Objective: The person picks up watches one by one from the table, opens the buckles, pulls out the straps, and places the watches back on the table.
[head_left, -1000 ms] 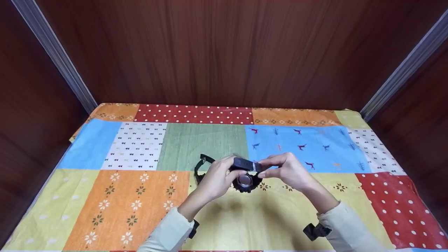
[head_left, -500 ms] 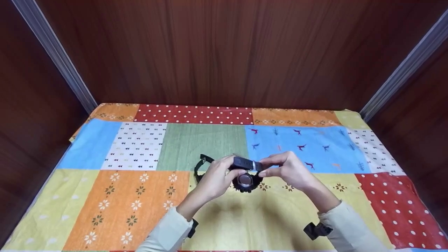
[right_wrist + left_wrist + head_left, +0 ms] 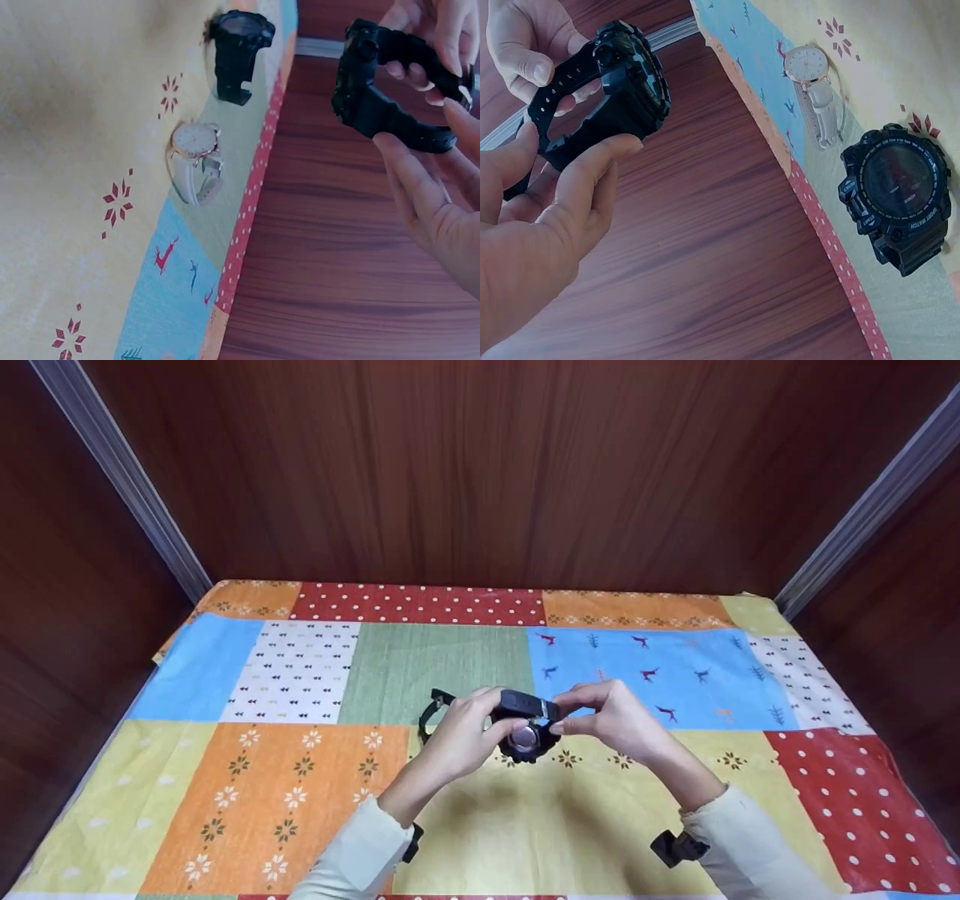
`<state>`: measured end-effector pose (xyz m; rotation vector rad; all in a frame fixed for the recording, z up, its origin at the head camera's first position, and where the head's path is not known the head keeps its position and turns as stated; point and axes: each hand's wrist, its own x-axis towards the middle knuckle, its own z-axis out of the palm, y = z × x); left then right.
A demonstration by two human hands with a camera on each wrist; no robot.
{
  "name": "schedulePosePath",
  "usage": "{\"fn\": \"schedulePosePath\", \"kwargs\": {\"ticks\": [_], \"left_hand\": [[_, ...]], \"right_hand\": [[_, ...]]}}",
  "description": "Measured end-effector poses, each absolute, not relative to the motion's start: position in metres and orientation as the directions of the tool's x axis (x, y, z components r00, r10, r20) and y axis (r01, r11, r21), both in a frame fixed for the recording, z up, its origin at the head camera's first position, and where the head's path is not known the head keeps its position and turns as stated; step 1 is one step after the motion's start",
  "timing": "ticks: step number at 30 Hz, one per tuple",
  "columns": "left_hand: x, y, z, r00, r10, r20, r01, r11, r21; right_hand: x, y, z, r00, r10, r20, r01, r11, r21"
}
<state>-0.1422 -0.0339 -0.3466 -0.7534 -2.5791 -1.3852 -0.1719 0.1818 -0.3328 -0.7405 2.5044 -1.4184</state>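
A black chunky wristwatch (image 3: 526, 739) is held up between both hands, its strap bent round into a loop. My left hand (image 3: 466, 735) pinches it at the left, by the case and strap. At the right, my right hand (image 3: 619, 724) pinches the strap near its end, by the keeper. In the left wrist view the held watch (image 3: 626, 82) shows its case side and the holes in its strap. The right wrist view shows the same watch (image 3: 375, 82) with the strap curved between the fingers of both hands.
A second black sport watch (image 3: 900, 184) lies on the patchwork cloth (image 3: 285, 802), partly behind my left hand in the head view. Near it lies a watch with a pale strap and a white dial (image 3: 808, 64). Dark wood panels (image 3: 480, 472) enclose the table's back and sides.
The held watch and both hands have risen slightly in the head view, and the view has shifted a little. Both hands keep their grip on the watch.
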Motion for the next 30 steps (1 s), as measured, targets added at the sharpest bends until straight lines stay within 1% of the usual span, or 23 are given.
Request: {"fn": "schedulePosePath", "kwargs": {"ticks": [4, 7, 15, 21, 26, 30], "left_hand": [[-0.1429, -0.0335, -0.3455, -0.880, 0.363, 0.307, 0.457, 0.469, 0.756], [-0.1429, -0.0328, -0.3451, -0.879, 0.361, 0.313, 0.462, 0.477, 0.747], [-0.1432, -0.0319, -0.3469, -0.849, 0.381, 0.367, 0.518, 0.462, 0.720], [-0.1437, -0.0320, -0.3474, -0.848, 0.384, 0.365, 0.514, 0.429, 0.743], [-0.1426, -0.0322, -0.3474, -0.856, 0.393, 0.335, 0.491, 0.419, 0.764], [-0.1423, -0.0321, -0.3482, -0.851, 0.400, 0.341, 0.499, 0.410, 0.764]], "right_hand": [[-0.1718, 0.1794, -0.3332, -0.854, -0.509, 0.109, -0.363, 0.432, -0.825], [-0.1708, 0.1775, -0.3338, -0.845, -0.520, 0.121, -0.388, 0.443, -0.808], [-0.1688, 0.1736, -0.3360, -0.837, -0.529, 0.140, -0.417, 0.451, -0.790], [-0.1662, 0.1719, -0.3339, -0.857, -0.498, 0.134, -0.389, 0.453, -0.802], [-0.1644, 0.1732, -0.3314, -0.864, -0.488, 0.123, -0.372, 0.454, -0.810], [-0.1635, 0.1751, -0.3298, -0.866, -0.488, 0.108, -0.354, 0.447, -0.822]]}}
